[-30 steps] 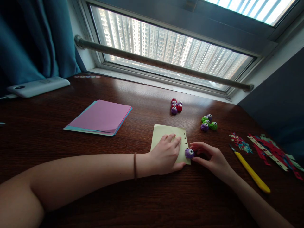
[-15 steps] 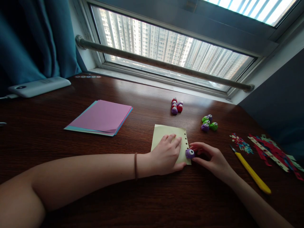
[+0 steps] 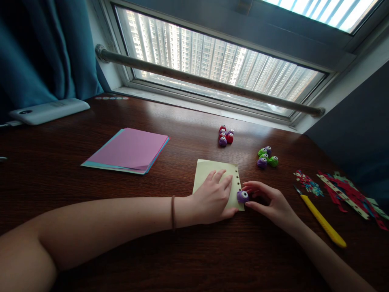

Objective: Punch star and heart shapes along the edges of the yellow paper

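A pale yellow sheet of paper (image 3: 209, 168) lies on the dark wooden table (image 3: 121, 239), with a row of small star-shaped holes along its right edge. My left hand (image 3: 212, 198) lies flat on the sheet, fingers spread, pressing it down. My right hand (image 3: 270, 202) pinches a small purple punch (image 3: 242, 196) that sits on the sheet's near right edge.
A stack of pink and blue paper (image 3: 129, 151) lies to the left. Red and purple punches (image 3: 225, 136) and green and purple punches (image 3: 266, 157) cluster beyond the sheet. A yellow craft knife (image 3: 322, 221) and paper scraps (image 3: 346, 192) lie at right. A white device (image 3: 48, 110) rests far left.
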`<state>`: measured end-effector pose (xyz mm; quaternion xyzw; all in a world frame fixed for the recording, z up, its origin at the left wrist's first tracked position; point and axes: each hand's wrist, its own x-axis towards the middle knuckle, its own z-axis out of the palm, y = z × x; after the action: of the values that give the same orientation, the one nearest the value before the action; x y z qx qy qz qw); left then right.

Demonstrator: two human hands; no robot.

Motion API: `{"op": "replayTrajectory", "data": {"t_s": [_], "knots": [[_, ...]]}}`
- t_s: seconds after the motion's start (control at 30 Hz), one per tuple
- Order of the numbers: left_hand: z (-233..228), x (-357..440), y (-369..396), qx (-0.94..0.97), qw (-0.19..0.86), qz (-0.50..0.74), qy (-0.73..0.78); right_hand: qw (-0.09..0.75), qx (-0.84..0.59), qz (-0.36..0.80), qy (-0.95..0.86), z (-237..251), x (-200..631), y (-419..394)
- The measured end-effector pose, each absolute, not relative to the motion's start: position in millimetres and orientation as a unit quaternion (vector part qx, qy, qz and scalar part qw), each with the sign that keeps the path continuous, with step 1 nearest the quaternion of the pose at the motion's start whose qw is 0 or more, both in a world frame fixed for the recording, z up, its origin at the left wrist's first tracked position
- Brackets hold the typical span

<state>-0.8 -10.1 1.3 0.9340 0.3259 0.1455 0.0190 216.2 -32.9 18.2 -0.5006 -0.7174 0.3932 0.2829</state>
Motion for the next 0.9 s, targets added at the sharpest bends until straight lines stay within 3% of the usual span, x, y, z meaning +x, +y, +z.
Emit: {"op": "replayTrajectory", "data": {"t_s": [0.9], "knots": [[0.2, -0.8, -10.3, 0.934, 0.024, 0.144, 0.325, 0.28, -0.506, 0.394, -0.715, 17.2, 216.7, -32.0]]}}
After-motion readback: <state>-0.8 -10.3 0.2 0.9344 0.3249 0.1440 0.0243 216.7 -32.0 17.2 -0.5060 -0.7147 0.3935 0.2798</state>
